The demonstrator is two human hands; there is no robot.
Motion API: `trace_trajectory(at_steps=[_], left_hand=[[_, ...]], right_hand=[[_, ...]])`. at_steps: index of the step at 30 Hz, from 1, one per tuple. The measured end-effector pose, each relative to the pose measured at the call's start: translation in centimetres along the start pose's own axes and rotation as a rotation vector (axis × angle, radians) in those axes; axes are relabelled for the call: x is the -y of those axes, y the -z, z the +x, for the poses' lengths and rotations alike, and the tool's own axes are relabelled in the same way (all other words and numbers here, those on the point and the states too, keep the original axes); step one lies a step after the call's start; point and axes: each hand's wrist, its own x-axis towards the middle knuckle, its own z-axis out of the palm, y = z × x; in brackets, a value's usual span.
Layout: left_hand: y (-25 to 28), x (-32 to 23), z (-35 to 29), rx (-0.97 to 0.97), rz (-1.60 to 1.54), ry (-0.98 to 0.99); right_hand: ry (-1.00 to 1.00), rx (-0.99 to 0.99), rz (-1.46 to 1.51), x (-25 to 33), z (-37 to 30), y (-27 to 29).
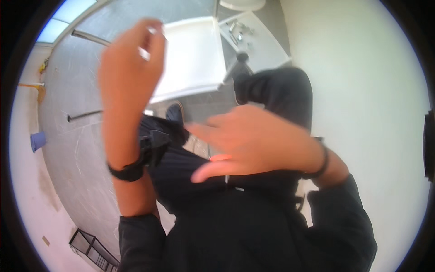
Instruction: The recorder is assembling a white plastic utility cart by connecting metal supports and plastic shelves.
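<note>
My left hand (pixel 129 75) is raised at the upper left, in front of the left edge of a white panel (pixel 195 56). Its fingers curl round to the thumb in a pinch, and motion blurs them. A white patch shows between the fingers; I cannot make out whether it is a held thing or the panel behind. Across my lap hangs my right hand (pixel 253 138), fingers stretched to the left and thumb apart, holding nothing. A small orange-red patch (pixel 221 157) shows between its thumb and fingers. A dark band circles each wrist.
Small metal parts (pixel 235 34) lie on a pale sheet (pixel 260 38) beyond the panel. Metal tubes (pixel 86 114) reach over the grey floor at left. A blue bin (pixel 38 141) stands by the left wall, a black rack (pixel 93 249) at lower left. A pale wall (pixel 362 90) rises at right.
</note>
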Motion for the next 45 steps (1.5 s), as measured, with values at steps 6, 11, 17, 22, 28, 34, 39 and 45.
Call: trace_trajectory(at_steps=[6,11,17,22,28,34,39,45], left_hand=[[-2.1,-4.4,-9.7,0.079,-0.365,0.099],[-2.7,-7.1,-22.1,0.206,-0.382,0.296],[0.0,-9.8,-25.9,0.237,-0.265,0.291],[3.1,-11.1,-23.8,0.208,-0.137,0.134],[7.1,-10.4,-18.0,0.080,0.057,0.038],[8.2,-7.3,-14.3,-0.034,0.249,0.019],[9.5,-5.9,-12.7,0.063,0.357,0.025],[10.4,-4.3,-15.0,0.136,0.475,0.018]], right_hand=[[0.209,-0.716,0.239,5.9,2.7,-10.4],[0.157,-0.325,0.412,10.0,-2.3,-15.9],[0.140,-0.351,0.461,13.5,-5.3,-17.6],[0.173,-0.497,0.402,15.4,-5.6,-15.8],[0.310,-0.585,0.341,15.3,-1.9,-10.9],[0.441,-0.619,0.325,13.2,2.9,-9.2],[0.384,-0.662,0.434,14.4,5.6,-8.8],[0.334,-0.705,0.521,16.0,6.5,-11.6]])
